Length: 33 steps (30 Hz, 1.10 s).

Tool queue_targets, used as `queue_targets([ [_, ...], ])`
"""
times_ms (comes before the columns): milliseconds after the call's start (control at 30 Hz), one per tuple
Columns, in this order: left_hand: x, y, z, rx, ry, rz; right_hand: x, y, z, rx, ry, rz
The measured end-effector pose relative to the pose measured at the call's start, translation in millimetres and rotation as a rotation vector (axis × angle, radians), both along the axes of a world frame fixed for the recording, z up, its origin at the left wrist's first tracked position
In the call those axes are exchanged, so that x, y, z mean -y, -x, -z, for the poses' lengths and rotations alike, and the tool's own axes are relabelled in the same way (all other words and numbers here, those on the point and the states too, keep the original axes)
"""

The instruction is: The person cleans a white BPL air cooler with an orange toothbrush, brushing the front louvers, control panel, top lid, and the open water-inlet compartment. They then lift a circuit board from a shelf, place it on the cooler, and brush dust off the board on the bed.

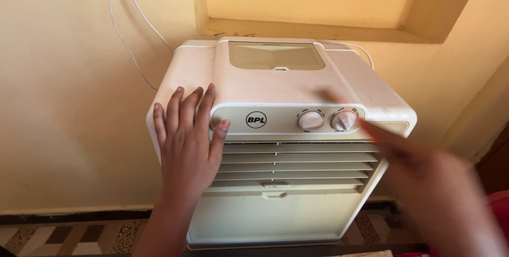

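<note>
Left hand (186,135) spread flat on air cooler (281,145) top-left corner; right hand (424,183) blurred near right knob (343,120), grip state unclear.

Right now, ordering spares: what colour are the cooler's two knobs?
White, like the air cooler body; the two knobs show best in the head view.

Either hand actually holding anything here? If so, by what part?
Nothing is gripped. The left hand lies flat on the white air cooler's top-left front corner. The right hand, blurred, reaches toward the knobs.
</note>
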State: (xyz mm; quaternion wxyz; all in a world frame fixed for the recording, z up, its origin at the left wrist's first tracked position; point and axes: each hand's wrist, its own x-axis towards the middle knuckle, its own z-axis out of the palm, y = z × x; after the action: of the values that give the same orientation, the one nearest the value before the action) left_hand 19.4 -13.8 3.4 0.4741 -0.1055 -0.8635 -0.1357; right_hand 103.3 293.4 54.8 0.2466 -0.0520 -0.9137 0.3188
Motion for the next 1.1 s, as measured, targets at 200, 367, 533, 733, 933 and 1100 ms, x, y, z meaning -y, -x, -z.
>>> queue_targets([
  [200,3.6,3.8,7.9,-0.049,0.010,0.001,-52.2,0.2,67.7,-0.379,0.044,0.067],
  [367,-25.8,-25.5,68.1,-0.181,-0.120,-0.013,-49.6,19.4,175.2,-0.429,0.341,0.066],
  [533,-91.4,-21.9,161.3,0.689,-0.750,0.358,-46.0,55.8,257.5,-0.227,0.291,0.045],
  [733,-106.3,8.9,177.6,1.108,-1.181,0.344,-34.7,60.5,293.4,-0.189,0.262,0.000],
  [933,-109.3,16.7,165.7,1.104,-1.353,0.424,-29.5,62.2,289.3,-0.211,0.240,-0.010],
  [1100,-107.6,28.0,178.9,1.116,-1.537,0.508,-25.6,64.1,289.4,-0.224,0.224,-0.018],
])
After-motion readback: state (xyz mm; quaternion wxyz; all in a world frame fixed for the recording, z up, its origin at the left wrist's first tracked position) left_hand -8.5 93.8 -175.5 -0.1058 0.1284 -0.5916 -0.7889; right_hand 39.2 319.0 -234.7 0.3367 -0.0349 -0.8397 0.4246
